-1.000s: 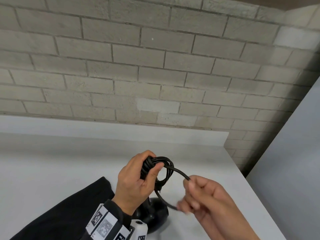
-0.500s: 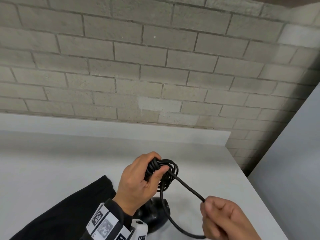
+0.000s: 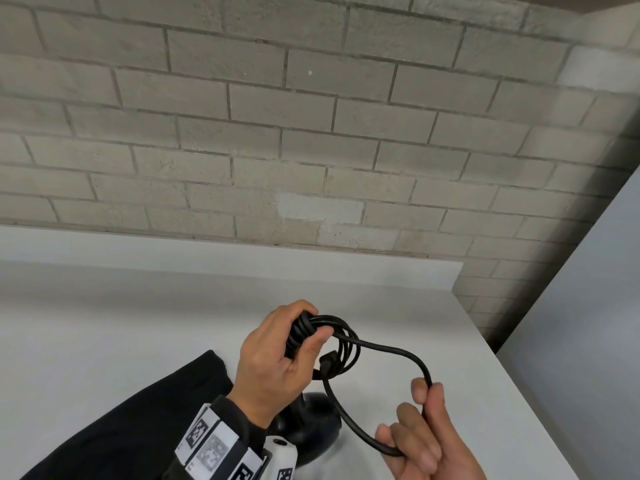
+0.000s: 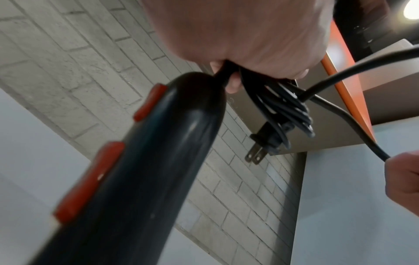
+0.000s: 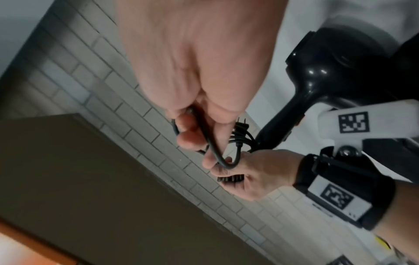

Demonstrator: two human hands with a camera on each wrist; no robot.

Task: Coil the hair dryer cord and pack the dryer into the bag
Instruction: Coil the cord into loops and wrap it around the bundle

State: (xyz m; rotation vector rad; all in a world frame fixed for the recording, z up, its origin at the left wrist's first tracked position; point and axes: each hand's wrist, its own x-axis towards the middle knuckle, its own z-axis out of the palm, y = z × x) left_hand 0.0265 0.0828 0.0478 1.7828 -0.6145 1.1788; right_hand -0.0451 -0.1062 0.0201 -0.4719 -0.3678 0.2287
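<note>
My left hand [image 3: 277,355] grips several black loops of the dryer cord [image 3: 332,337] above the white table [image 3: 104,323]. The plug [image 4: 263,143] dangles from the bundle. Below the hand hangs the black hair dryer [image 3: 311,431], its handle [image 4: 145,161] bearing red switches; its head is seen in the right wrist view [image 5: 326,68]. A free loop of cord [image 3: 394,351] runs right to my right hand [image 3: 422,427], which pinches it between thumb and fingers [image 5: 190,136]. A black bag [image 3: 121,420] lies on the table at lower left, partly behind my left arm.
A grey brick wall [image 3: 277,133] rises behind the table. The table's right edge [image 3: 512,375] drops off beside a grey panel [image 3: 588,323]. An orange-edged shelf [image 4: 344,80] shows overhead in the left wrist view.
My right hand has drawn the free cord out to the right and down, widening the loop from the bundle. The left hand keeps holding the coil, shifted slightly right.
</note>
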